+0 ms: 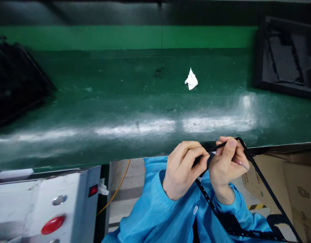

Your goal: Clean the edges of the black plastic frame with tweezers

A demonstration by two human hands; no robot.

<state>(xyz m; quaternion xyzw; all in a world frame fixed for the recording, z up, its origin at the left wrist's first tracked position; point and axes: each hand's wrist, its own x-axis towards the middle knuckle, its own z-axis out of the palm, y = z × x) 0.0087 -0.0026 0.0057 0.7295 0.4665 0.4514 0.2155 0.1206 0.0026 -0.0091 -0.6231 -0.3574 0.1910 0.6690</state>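
Note:
A thin black rectangular frame (pixel 268 187) hangs tilted in front of my blue-sleeved body, its upper end close to the table's front edge. My left hand (pixel 184 168) is closed, pinching the frame near its upper left corner between thumb and fingers. Beside it, my right hand (pixel 225 163) grips the short upper side, the thumb lying along the bar. A slim tool with a pinkish part and a thin metal shaft (pixel 243 165) sticks out from under the right fingers; its other end is hidden in the palm.
On the green table (pixel 120 101) lies a crumpled white tissue (pixel 191 80). A dark tray (pixel 279 86) with black frames stands at right, a dark pile (pixel 16 81) at left. Below left is a machine panel with a red button (pixel 53 224); cardboard boxes (pixel 274 179) stand lower right.

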